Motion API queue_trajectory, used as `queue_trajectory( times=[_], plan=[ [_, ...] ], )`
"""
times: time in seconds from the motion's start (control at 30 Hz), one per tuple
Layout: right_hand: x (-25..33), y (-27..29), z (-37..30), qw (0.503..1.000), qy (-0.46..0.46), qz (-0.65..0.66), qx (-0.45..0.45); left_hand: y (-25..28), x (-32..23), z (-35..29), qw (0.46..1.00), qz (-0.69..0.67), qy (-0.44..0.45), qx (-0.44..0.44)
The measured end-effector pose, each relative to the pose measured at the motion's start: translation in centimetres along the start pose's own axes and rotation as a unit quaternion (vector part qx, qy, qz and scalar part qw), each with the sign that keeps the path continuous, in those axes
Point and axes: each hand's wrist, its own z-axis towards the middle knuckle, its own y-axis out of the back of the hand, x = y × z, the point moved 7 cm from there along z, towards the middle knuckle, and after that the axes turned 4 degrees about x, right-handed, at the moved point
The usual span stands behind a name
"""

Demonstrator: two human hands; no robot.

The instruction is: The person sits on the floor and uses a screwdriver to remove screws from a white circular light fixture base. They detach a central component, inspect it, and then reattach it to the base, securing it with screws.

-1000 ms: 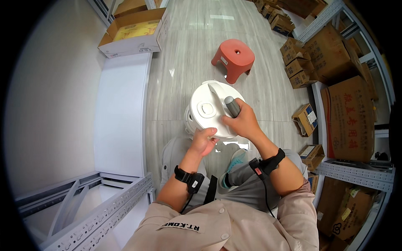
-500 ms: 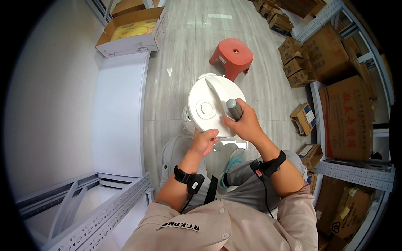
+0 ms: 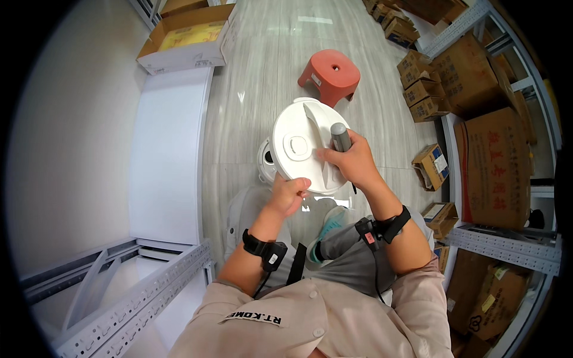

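Note:
Between my hands is a white round lid (image 3: 293, 166), like that of a rice cooker, tilted, with a curved ridge and a rounded-square vent on top. My left hand (image 3: 289, 194) grips its near edge, thumb on top and fingers underneath. My right hand (image 3: 356, 160) is closed around a grey-handled screwdriver (image 3: 340, 136) while its thumb rests against the lid's ridge. A thin dark tip shows below that hand. Partly hidden under the lid, a white round appliance body (image 3: 263, 166) with a dark opening shows at the left.
A red plastic stool (image 3: 332, 73) stands on the floor beyond the lid. Cardboard boxes (image 3: 489, 167) fill metal shelving on the right, with smaller boxes (image 3: 431, 167) beside it. On the left are a white shelf board (image 3: 170, 155), an open carton (image 3: 190, 51) and a slotted metal frame (image 3: 143, 298).
Both hands have raised the lid slightly and shifted it right, tilting it more. More of the white body beneath, with its dark opening, now shows. The screwdriver has moved along with my right hand.

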Motion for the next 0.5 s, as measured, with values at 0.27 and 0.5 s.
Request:
queue_trajectory(
  times=[0.27, 0.5],
  plan=[
    [1.0, -1.0, 1.0, 0.997, 0.070, -0.001, 0.025, 0.3, -1.3, -0.4, 0.994, 0.099, -0.036, -0.002],
    [2.1, -0.8, 0.6, 0.991, 0.113, -0.032, 0.057, 0.0, 0.0, -1.8, 0.989, 0.116, -0.092, 0.015]
  ],
)
